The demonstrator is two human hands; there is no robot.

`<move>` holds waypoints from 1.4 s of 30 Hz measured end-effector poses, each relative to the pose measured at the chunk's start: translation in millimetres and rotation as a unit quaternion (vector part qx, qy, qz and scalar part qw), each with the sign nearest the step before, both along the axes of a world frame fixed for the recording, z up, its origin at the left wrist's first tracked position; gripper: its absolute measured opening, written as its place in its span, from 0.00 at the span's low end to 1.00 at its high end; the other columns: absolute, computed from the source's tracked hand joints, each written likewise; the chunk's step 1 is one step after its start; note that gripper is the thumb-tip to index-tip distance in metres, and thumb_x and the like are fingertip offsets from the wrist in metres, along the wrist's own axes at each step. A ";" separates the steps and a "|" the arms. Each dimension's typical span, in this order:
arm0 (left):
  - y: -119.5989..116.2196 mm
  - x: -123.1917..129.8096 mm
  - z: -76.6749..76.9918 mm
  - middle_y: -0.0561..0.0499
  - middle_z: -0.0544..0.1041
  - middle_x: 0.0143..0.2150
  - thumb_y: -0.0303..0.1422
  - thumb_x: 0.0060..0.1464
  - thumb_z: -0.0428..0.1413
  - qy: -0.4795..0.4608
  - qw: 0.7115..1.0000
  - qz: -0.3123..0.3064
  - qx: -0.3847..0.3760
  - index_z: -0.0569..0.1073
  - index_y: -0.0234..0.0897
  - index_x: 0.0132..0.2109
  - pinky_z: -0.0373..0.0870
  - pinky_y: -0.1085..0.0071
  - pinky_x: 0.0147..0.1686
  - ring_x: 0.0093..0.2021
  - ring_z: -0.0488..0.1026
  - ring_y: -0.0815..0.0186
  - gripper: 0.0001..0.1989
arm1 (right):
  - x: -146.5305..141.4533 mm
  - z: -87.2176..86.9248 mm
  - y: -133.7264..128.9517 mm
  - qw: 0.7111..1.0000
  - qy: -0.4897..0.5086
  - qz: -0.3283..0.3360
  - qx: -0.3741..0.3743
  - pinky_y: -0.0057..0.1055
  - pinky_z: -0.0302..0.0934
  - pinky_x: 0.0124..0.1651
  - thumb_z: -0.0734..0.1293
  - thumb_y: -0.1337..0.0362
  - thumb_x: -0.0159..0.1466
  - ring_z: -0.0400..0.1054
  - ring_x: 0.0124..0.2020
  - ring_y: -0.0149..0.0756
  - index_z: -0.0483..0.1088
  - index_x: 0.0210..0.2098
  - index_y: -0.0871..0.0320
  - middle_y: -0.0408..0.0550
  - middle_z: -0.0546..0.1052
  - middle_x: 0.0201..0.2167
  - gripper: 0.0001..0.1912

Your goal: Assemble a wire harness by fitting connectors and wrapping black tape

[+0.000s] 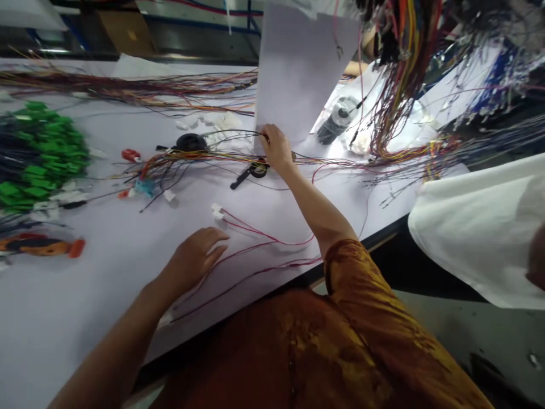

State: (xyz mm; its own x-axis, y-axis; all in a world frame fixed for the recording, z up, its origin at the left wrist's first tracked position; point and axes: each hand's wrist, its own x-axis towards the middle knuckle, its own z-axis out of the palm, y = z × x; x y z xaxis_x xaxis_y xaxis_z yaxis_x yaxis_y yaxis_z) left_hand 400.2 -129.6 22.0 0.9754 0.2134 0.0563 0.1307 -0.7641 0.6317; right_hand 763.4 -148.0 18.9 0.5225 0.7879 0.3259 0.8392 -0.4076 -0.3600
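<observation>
My right hand [276, 149] pinches a bunch of thin dark wires [238, 136] at the middle of the pale lilac table [76, 307]. Just left of it lies a round black disc [191, 142], and below it a black-handled tool with a ring [251, 170]. My left hand [193, 258] rests on the table with its fingers apart, holding nothing. Its fingertips are close to thin red wires [264, 241] running from a small white connector [217, 211].
Green-tagged wire bundles [40, 153] and an orange-and-black tool [40, 246] lie at the left. A white paper sheet [302, 68] stands up behind my right hand. Hanging wire harnesses [404, 74] fill the upper right, above a person's white sleeve [481, 238].
</observation>
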 end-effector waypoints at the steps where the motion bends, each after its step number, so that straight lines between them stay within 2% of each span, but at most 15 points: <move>1: 2.0 10.5 1.8 0.43 0.80 0.48 0.40 0.68 0.49 -0.011 1.000 -0.007 0.007 0.75 0.37 0.49 0.72 0.57 0.53 0.50 0.76 0.55 0.15 | 1.9 -1.1 -0.6 1.000 0.005 0.012 -0.001 0.37 0.64 0.57 0.57 0.66 0.73 0.69 0.50 0.41 0.71 0.45 0.56 0.51 0.76 0.47 0.11; 4: 11.7 45.2 4.3 0.42 0.79 0.49 0.38 0.67 0.49 -0.043 0.998 -0.006 0.043 0.74 0.35 0.49 0.71 0.57 0.56 0.52 0.75 0.54 0.14 | 11.2 -7.2 2.1 0.999 0.017 0.035 -0.037 0.36 0.65 0.57 0.58 0.68 0.71 0.70 0.50 0.41 0.72 0.45 0.56 0.50 0.78 0.47 0.11; 7: 29.0 89.3 2.9 0.39 0.78 0.52 0.33 0.65 0.48 -0.042 0.992 0.009 0.116 0.74 0.33 0.51 0.68 0.56 0.59 0.56 0.73 0.52 0.14 | 22.2 -11.8 9.5 0.995 0.010 0.012 -0.094 0.37 0.62 0.59 0.58 0.71 0.69 0.70 0.54 0.42 0.74 0.48 0.57 0.51 0.78 0.52 0.15; 9: 44.3 122.3 -0.2 0.36 0.75 0.58 0.28 0.62 0.50 -0.015 0.985 0.017 0.171 0.73 0.30 0.55 0.64 0.56 0.64 0.61 0.69 0.50 0.17 | 27.5 -13.1 14.2 0.991 0.008 -0.005 -0.132 0.39 0.61 0.60 0.59 0.72 0.67 0.70 0.55 0.43 0.76 0.49 0.58 0.52 0.78 0.53 0.17; 12: 68.9 166.5 -8.3 0.33 0.66 0.67 0.23 0.56 0.52 0.044 0.971 0.050 0.228 0.65 0.26 0.64 0.59 0.56 0.67 0.68 0.62 0.48 0.28 | 30.5 -14.6 16.5 0.987 0.022 -0.006 -0.157 0.40 0.63 0.58 0.61 0.71 0.66 0.71 0.54 0.46 0.77 0.49 0.59 0.53 0.79 0.53 0.17; 16: 93.1 200.1 -18.7 0.32 0.71 0.63 0.23 0.55 0.52 0.131 0.952 0.068 0.269 0.63 0.26 0.66 0.60 0.50 0.63 0.65 0.66 0.43 0.30 | 28.6 -18.8 10.4 0.988 0.055 0.004 -0.145 0.38 0.63 0.54 0.60 0.67 0.69 0.72 0.50 0.45 0.77 0.48 0.57 0.52 0.80 0.51 0.16; 20: 103.3 208.2 -20.0 0.30 0.76 0.55 0.25 0.58 0.49 0.158 0.937 0.060 0.305 0.73 0.25 0.56 0.62 0.46 0.59 0.59 0.71 0.41 0.21 | 27.1 -21.6 3.0 0.987 0.088 0.038 -0.126 0.34 0.61 0.50 0.58 0.63 0.72 0.70 0.44 0.40 0.77 0.43 0.60 0.54 0.80 0.44 0.16; 23: 106.0 203.5 -18.8 0.29 0.75 0.56 0.26 0.60 0.46 0.156 0.935 0.036 0.318 0.77 0.25 0.50 0.63 0.49 0.57 0.61 0.69 0.41 0.18 | 27.9 -22.3 -0.6 0.984 0.099 0.065 -0.130 0.33 0.60 0.49 0.59 0.63 0.73 0.68 0.40 0.37 0.76 0.37 0.61 0.52 0.79 0.38 0.16; 26: 107.9 193.5 -17.5 0.31 0.77 0.54 0.26 0.63 0.43 0.169 0.939 0.049 0.295 0.74 0.28 0.54 0.67 0.55 0.53 0.58 0.73 0.45 0.20 | 28.8 -23.1 -5.1 0.985 0.097 0.080 -0.120 0.32 0.60 0.48 0.60 0.64 0.73 0.66 0.37 0.35 0.74 0.32 0.60 0.49 0.77 0.34 0.15; 29: 110.7 184.4 -14.1 0.37 0.80 0.50 0.34 0.64 0.45 0.211 0.943 0.066 0.248 0.69 0.34 0.60 0.69 0.60 0.48 0.51 0.77 0.49 0.21 | 24.2 -21.3 -17.1 0.991 0.082 0.069 -0.086 0.33 0.58 0.51 0.58 0.66 0.73 0.66 0.41 0.37 0.74 0.36 0.60 0.51 0.77 0.38 0.15; 32: 113.5 180.7 -8.9 0.39 0.79 0.54 0.45 0.59 0.53 0.269 0.937 0.018 0.224 0.70 0.37 0.60 0.70 0.63 0.47 0.53 0.77 0.49 0.26 | 7.1 -13.8 -44.2 0.995 0.075 0.064 -0.031 0.33 0.58 0.49 0.59 0.64 0.72 0.66 0.40 0.37 0.73 0.35 0.59 0.51 0.76 0.37 0.14; 35: 114.1 181.2 -2.3 0.39 0.79 0.55 0.42 0.59 0.54 0.299 0.921 -0.015 0.248 0.75 0.38 0.55 0.69 0.64 0.48 0.55 0.76 0.49 0.21 | -22.0 -5.4 -84.1 0.991 0.097 0.094 0.003 0.31 0.56 0.40 0.62 0.62 0.70 0.64 0.33 0.35 0.72 0.29 0.58 0.47 0.73 0.30 0.14; 37: 113.7 181.8 4.1 0.41 0.79 0.55 0.40 0.63 0.49 0.280 0.924 -0.004 0.260 0.77 0.39 0.53 0.69 0.65 0.48 0.56 0.75 0.50 0.18 | -43.4 -4.6 -109.8 0.983 0.128 0.127 -0.017 0.31 0.55 0.38 0.63 0.60 0.70 0.63 0.31 0.33 0.71 0.28 0.58 0.46 0.72 0.28 0.16; 39: 113.8 181.8 13.0 0.43 0.80 0.54 0.42 0.65 0.46 0.255 0.934 0.009 0.250 0.78 0.41 0.53 0.69 0.65 0.48 0.56 0.75 0.52 0.20 | -61.4 -9.6 -127.7 0.969 0.167 0.172 -0.066 0.30 0.56 0.37 0.63 0.60 0.70 0.64 0.30 0.32 0.73 0.29 0.58 0.45 0.73 0.28 0.15; 42: 116.0 181.4 29.3 0.46 0.81 0.47 0.47 0.64 0.47 0.219 0.950 0.027 0.223 0.79 0.42 0.53 0.69 0.66 0.46 0.50 0.77 0.54 0.22 | -73.5 -24.2 -133.3 0.961 0.184 0.180 -0.106 0.31 0.61 0.40 0.64 0.63 0.69 0.69 0.35 0.35 0.76 0.41 0.59 0.50 0.77 0.37 0.10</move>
